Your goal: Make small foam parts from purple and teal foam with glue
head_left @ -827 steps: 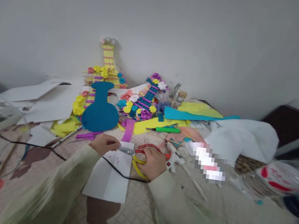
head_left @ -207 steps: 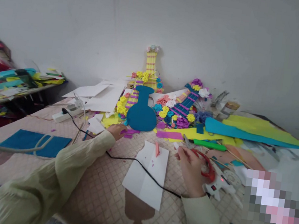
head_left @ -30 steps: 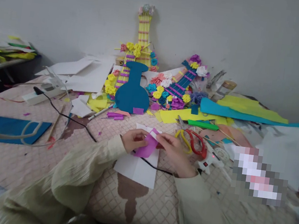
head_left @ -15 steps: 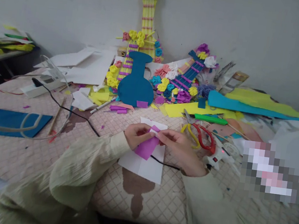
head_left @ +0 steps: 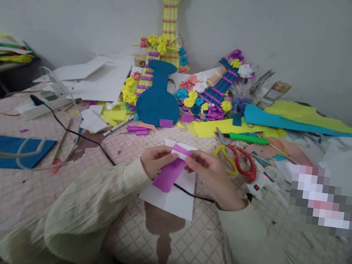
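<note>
Both hands pinch a piece of purple paper (head_left: 169, 176) near its top edge, where a white strip (head_left: 179, 153) shows across it. My left hand (head_left: 156, 160) grips the left side, thumb on the front. On the right side, my right hand (head_left: 208, 171) holds it between thumb and fingers. The paper hangs tilted over a white sheet (head_left: 179, 202) on the table. Beyond the hands stands a blue guitar-shaped cutout (head_left: 158, 99), with several small purple rolls (head_left: 137, 130) lying in front of it.
Scissors with red and yellow handles (head_left: 240, 160), a green-handled knife (head_left: 248, 139) and a white glue gun (head_left: 258, 182) lie to the right. A black cable (head_left: 97, 142) crosses beneath the white sheet. Decorated paper guitars (head_left: 169, 18) lean at the wall. A blue sheet (head_left: 5, 148) lies left.
The hands have spread slightly apart along the purple paper's top edge, so more of the white strip shows between them. The view has shifted a little.
</note>
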`<state>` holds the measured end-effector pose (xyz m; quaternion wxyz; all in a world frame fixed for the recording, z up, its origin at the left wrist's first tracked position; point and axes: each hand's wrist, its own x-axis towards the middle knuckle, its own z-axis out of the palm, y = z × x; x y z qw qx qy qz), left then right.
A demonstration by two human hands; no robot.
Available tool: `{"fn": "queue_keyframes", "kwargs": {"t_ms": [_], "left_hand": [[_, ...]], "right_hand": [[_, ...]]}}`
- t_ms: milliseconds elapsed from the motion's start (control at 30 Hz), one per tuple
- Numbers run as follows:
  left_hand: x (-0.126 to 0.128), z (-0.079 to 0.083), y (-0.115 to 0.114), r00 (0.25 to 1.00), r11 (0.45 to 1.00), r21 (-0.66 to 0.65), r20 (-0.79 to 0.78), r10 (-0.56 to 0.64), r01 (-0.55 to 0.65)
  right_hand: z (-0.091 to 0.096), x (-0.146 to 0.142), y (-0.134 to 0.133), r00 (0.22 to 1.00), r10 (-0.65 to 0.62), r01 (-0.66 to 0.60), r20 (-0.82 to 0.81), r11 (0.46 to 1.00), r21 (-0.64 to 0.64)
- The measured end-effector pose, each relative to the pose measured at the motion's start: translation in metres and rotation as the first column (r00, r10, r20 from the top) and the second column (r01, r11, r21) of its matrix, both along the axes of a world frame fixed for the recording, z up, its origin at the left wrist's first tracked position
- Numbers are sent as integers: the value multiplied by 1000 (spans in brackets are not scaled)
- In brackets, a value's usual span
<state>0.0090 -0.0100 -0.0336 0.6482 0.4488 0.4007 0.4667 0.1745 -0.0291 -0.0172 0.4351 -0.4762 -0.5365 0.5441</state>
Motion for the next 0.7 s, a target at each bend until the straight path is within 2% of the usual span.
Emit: {"fn": "queue_keyframes", "kwargs": {"t_ms": [233,567,700], "left_hand": [[0,1,-4,999,999,-16,2,-34,34],[-1,4,-5,989,994,106,-147,-4,19],[-1,4,-5,988,989,147,-156,0,23]], "right_hand": [[-5,2,1,1000,-7,7,30,1000,23],[3,-1,-1,998,-30,31,61,999,-24],[6,-2,-3,998,-15,17,61,999,-27]]}}
